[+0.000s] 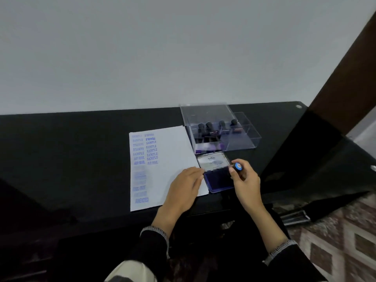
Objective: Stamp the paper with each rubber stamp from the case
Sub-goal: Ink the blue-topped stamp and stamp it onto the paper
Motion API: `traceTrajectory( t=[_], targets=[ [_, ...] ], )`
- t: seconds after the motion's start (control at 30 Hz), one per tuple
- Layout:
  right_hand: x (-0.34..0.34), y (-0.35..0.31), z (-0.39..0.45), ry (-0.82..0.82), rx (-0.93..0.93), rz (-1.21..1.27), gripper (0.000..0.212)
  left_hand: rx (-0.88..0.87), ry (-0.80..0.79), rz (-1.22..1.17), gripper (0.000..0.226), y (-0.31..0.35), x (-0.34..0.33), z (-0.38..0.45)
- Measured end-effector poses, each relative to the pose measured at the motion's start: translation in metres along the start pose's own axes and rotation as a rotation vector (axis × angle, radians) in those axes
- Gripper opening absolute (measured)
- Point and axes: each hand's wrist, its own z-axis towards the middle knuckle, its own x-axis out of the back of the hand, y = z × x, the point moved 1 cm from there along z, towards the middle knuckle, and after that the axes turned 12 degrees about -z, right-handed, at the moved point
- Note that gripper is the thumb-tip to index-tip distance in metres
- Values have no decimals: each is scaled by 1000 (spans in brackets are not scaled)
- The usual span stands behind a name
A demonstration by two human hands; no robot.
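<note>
Blue-violet impressions already fill two columns down the left part of the paper, so the task looks well underway, though the sheet's right part is bare and stamps remain to be used. On the black surface the clear case holds about four dark-handled stamps; a fifth, the rubber stamp, is pinched in the grip of the right hand just over the open ink pad, apparently for inking. One left hand lies spread flat on the paper's right edge, steadying it beside the pad.
</note>
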Motion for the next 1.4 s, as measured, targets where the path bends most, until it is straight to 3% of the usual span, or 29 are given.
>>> traceTrajectory(
  t=[0.37,0.73,1.03,1.13,1.23,1.3,1.4],
  targets=[
    [-1,-3,-8,-53,178,-98,11,-68,-161,272,67,-9,-23,0],
    [-13,3,-8,46,244,-145,10,-61,-103,228,73,-11,-24,0],
    [-13,-3,10,-63,256,-219,5,-67,-99,230,75,-12,-25,0],
    [-14,-2,6,-31,258,-218,7,-49,-114,222,75,-12,-25,1],
    [-16,-1,-1,-3,255,-194,10,-18,-112,130,71,-10,-23,2],
    [-16,-1,-1,2,246,-189,9,65,-81,-73,63,-6,-17,5],
    [-15,0,0,-12,204,-165,7,106,107,-207,41,-4,4,11]
  ],
)
